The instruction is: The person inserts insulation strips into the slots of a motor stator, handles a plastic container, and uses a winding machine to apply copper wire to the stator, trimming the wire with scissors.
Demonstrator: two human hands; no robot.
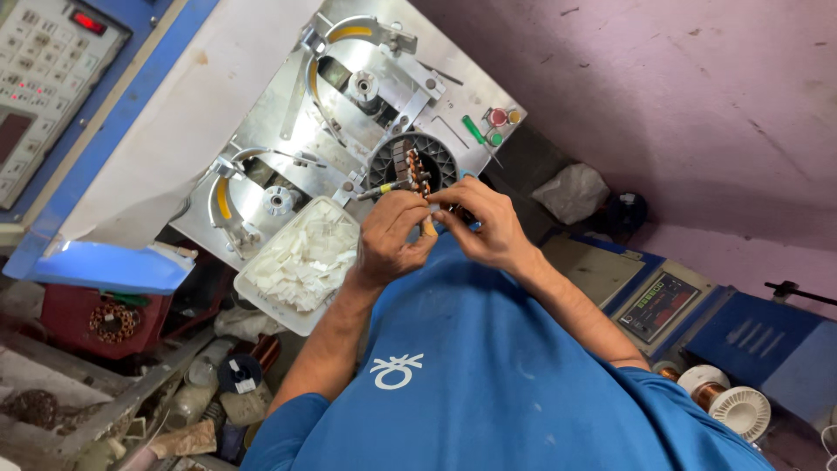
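A copper-wound armature point(411, 166) stands in a black round fixture point(440, 161) on the metal plate of a winding machine point(418, 96). My left hand point(392, 234) is just below it, closed on a thin metal tool with a yellow band point(381, 187) whose tip points left. My right hand point(490, 228) meets it from the right, its fingertips pinching a small pale piece at the foot of the armature. Both hands touch each other. What lies under the fingers is hidden.
A white tray point(253, 292) of white slips sits left of my hands. Two winding heads point(362, 85) point(277, 201) are on the plate, with red and green buttons point(496, 118) at its right edge. A keypad panel point(44, 70) is far left, a second controller point(658, 305) and copper spools point(737, 408) right.
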